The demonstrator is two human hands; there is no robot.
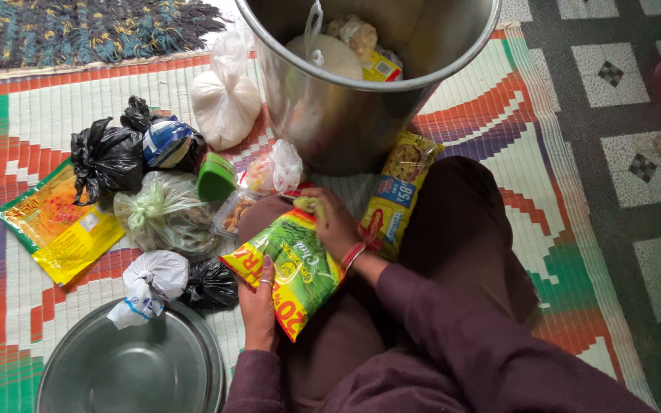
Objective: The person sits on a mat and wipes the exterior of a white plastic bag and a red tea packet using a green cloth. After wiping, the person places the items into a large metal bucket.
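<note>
Gripping a green snack packet (288, 260) over our lap, our left hand (258, 302) clamps its lower edge. Our right hand (334, 222) pinches its top, beside the steel drum (346, 115) and a yellow noodle packet (395, 191).

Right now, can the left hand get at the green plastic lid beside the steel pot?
Probably not at once: the left hand grips the green and yellow packet, and that packet lies between it and the green lid.

Striped woven mat (40, 321) on a tiled floor (636, 153), strewn with groceries.
On the mat: steel pot (361, 107), steel lid (128, 367), white sack (226, 107), black bags (107, 158), yellow packet (59, 226), clear greens bag (164, 214), small white bag (149, 283), noodle packet (399, 191).
</note>
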